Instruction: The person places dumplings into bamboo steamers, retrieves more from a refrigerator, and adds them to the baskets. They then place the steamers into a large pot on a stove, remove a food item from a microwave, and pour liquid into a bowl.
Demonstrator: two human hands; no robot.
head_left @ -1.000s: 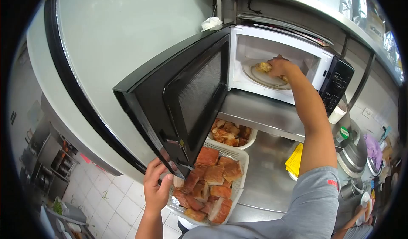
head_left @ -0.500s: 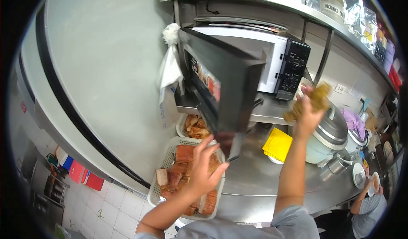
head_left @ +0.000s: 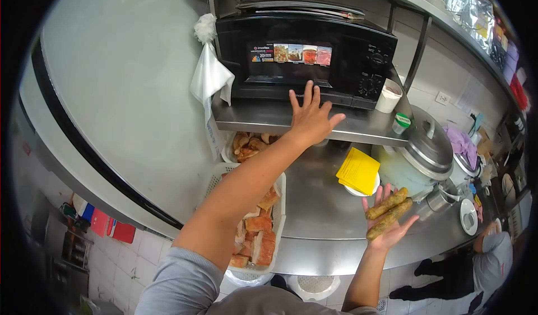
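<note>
My left hand [head_left: 311, 119] is open with fingers spread, its fingertips at the lower front of the black microwave [head_left: 302, 63]. The microwave's door is closed. Two long golden-brown rolls [head_left: 388, 210], looking like fried spring rolls, lie across the upturned palm of my right hand [head_left: 386, 234]. Its fingers are partly spread under and around them. The right hand is low over the steel counter, in front of a stack of yellow paper [head_left: 358, 171] on a white dish.
Left of the counter are a white basket [head_left: 280, 214] of reddish meat chunks and a tub of browned pieces [head_left: 249, 146]. A large lidded pot [head_left: 426, 152] stands at right. A cup [head_left: 388, 95] sits beside the microwave. A person in grey [head_left: 493, 262] is at far right.
The microwave door has swung from open to closed, and my left hand has moved up to its front. My right hand has come down from beside the microwave with the rolls.
</note>
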